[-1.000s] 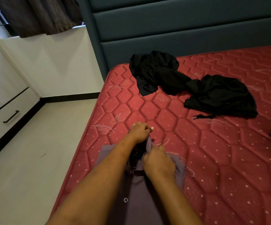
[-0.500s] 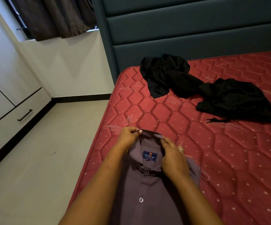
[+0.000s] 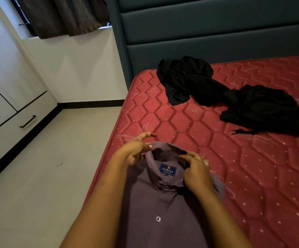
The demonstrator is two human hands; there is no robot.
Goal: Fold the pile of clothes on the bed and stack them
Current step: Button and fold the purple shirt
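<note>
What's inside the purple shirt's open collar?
A blue brand label, sewn inside the neck of the purple shirt. The right hand grips the collar's right side, hiding whatever lies under it.

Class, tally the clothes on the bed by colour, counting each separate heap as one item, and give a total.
Purple shirt: 1
Black: 2, the left heap and the right heap
Total: 3
</note>
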